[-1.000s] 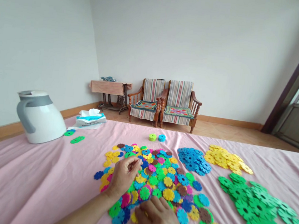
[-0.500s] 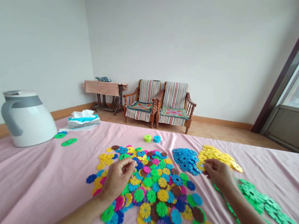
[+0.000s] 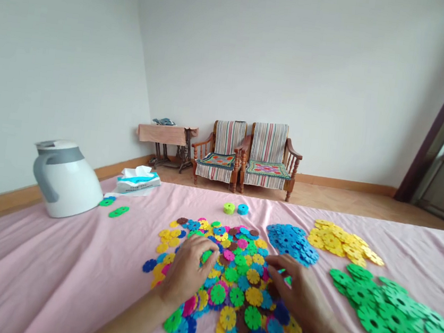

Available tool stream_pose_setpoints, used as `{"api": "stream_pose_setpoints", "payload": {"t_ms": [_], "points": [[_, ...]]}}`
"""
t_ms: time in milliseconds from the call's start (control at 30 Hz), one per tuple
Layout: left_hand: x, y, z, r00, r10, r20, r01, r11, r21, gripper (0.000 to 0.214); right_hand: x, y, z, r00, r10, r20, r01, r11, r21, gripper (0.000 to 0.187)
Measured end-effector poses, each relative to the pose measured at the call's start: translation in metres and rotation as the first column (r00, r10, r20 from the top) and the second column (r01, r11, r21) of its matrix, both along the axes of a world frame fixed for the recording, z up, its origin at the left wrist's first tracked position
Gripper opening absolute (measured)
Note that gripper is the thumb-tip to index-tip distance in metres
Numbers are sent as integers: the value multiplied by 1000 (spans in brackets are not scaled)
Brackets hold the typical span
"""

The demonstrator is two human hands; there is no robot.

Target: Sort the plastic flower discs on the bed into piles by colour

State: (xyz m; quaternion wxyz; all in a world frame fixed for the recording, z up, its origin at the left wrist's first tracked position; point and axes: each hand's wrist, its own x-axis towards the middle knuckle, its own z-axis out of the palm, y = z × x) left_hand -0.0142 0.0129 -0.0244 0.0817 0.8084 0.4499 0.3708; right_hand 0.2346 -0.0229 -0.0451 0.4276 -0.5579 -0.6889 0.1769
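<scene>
Mixed discs (image 3: 237,296), small, round & notched, lie in a loose multicolour spread right under & betw. the fingers of both hands, running on past the fingertips & back toward the wrists. Step in hand, judging by the pose, is prob. picking thru these w/ both hands at once; next move calls for a clean pinch on one disc w/o dragging its neighbours, as many overlap. L hand (image 3: 189,267) is over the left side of the spread, fingers curled, thumb near index, w/ a green disc (image 3: 206,256) showing in the gap; can't tell if it's gripped or just lying behind. R hand (image 3: 299,292) is low over the right side, thumb & index bent w/ tips close together at the discs; a bit of green & blue shows thru the loop, but can't tell if anything's pinched. Just beyond R fingers, up & right: blue pile (image 3: 292,244), then yellow pile (image 3: 344,242) further off; green pile (image 3: 393,311) sits right of R fingers, past the forearm. Ahead of both sets of fingertips, betw. them, stand a lime stack (image 3: 229,208) & a small blue stack (image 3: 242,209), side by side. Well left of & beyond L fingers: green pieces (image 3: 119,212), white jug (image 3: 75,190), tissue box (image 3: 139,182), all on pink cloth (image 3: 115,261)
</scene>
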Motion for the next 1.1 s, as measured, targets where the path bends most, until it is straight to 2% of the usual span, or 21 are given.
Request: {"api": "stream_pose_setpoints", "payload": {"t_ms": [67,133,233,367,500,600,700,733,800,900,1000,1100], "points": [[2,-6,-1,987,-43,-157,41,999,-16,28,-17,-9,0,980,63,188,-72,997,39,23],[4,-13,-2,953,-119,-277,99,992,-83,44,-26,-16,-2,951,75,301,-96,994,54,25],[6,-22,0,896,-266,-356,209,959,-191,54,-31,-20,-6,895,91,436,-134,989,68,32],[10,-28,3,843,-434,-317,374,897,-235,47,-29,-18,-12,838,84,539,-144,987,69,43],[12,-26,0,793,-551,-262,509,834,-212,33,-26,-15,-20,830,26,557,-119,984,130,37],[11,-25,-1,769,-601,-220,568,799,-199,32,-25,-15,-23,825,0,565,-128,974,188,34],[10,-24,0,761,-613,-214,583,790,-191,37,-25,-15,-22,823,-9,569,-128,971,201,33],[10,-23,1,769,-600,-221,570,800,-187,38,-25,-15,-22,823,-9,568,-126,972,196,33],[8,-21,2,826,-511,-240,481,859,-174,38,-25,-16,-22,823,-2,568,-119,977,177,33],[2,-16,2,902,-291,-320,232,950,-209,47,-25,-16,-21,826,7,564,-108,983,147,32],[-10,-8,2,876,-181,-447,44,953,-300,59,-26,-16,-19,829,11,559,-101,986,130,32],[-22,3,0,853,-119,-509,-75,936,-344,61,-27,-17,-16,834,20,552,-98,989,113,32]]}}
